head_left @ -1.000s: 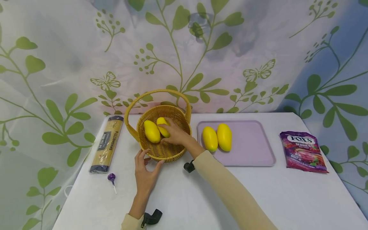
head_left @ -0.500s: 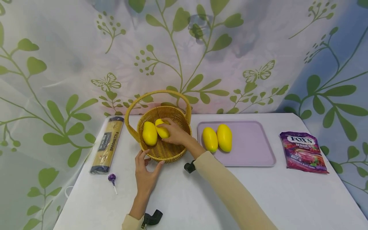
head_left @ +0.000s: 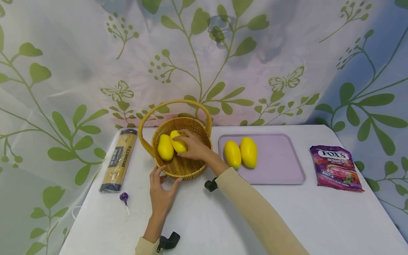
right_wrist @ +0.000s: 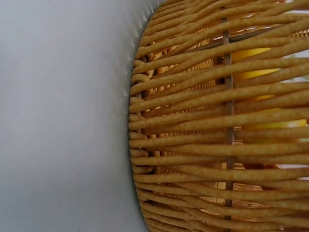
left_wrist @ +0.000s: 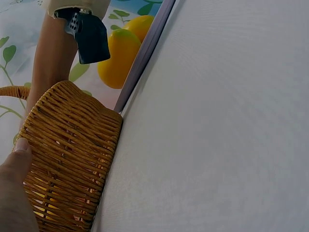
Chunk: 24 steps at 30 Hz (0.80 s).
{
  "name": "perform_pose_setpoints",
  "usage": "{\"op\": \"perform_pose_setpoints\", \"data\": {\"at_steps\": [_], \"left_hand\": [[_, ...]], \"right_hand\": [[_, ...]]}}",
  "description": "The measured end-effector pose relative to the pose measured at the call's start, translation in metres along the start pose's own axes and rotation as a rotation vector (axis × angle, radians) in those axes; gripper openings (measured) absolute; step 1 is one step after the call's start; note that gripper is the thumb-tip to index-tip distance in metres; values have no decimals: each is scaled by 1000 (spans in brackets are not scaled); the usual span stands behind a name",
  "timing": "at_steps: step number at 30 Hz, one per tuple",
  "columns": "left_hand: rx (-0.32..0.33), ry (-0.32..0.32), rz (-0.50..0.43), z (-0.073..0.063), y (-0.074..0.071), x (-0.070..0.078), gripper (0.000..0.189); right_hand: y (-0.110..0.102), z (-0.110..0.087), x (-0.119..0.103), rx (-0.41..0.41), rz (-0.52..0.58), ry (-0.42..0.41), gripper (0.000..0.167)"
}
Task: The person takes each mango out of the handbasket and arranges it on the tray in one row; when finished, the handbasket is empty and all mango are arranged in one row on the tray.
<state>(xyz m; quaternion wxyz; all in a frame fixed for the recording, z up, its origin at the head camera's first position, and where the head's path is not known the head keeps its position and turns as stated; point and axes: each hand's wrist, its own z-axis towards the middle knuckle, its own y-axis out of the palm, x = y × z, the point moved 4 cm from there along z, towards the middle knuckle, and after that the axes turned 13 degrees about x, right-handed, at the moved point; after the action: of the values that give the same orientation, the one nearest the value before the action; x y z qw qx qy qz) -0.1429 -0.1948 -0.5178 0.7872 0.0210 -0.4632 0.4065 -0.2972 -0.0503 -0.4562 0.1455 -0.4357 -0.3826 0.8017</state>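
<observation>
A woven wicker basket (head_left: 188, 173) with an arched handle stands on the table, and two yellow mangoes lie inside it. My right hand (head_left: 195, 147) reaches over the rim and grips the right mango (head_left: 179, 142) between thumb and fingers. Against it on the left rests the other mango (head_left: 165, 148). My left hand (head_left: 160, 193) holds the basket's front left side, fingers at the rim and thumb (left_wrist: 19, 157) against the outer wall. In the right wrist view the weave (right_wrist: 217, 121) hides the right hand, with only yellow patches showing through.
Right of the basket, a lilac tray (head_left: 277, 159) bears two more mangoes (head_left: 240, 153). A spaghetti pack (head_left: 119, 159) and a purple lollipop (head_left: 124, 197) lie to the left. A Fox's candy bag (head_left: 336, 168) lies far right. A leaf-printed curtain (head_left: 204, 63) hangs behind.
The right hand has shifted its mango slightly left, up against the other mango, which has also moved a little left. The left hand has stayed at the basket.
</observation>
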Motion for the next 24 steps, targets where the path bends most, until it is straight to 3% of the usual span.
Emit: {"op": "perform_pose_setpoints", "data": {"at_steps": [14, 24], "left_hand": [[15, 21, -10, 0, -1, -3, 73], [7, 2, -5, -2, 0, 0, 72]], "right_hand": [[-15, -12, -11, 78, 38, -75, 59], [-42, -34, -18, 175, 88, -118, 58]]}}
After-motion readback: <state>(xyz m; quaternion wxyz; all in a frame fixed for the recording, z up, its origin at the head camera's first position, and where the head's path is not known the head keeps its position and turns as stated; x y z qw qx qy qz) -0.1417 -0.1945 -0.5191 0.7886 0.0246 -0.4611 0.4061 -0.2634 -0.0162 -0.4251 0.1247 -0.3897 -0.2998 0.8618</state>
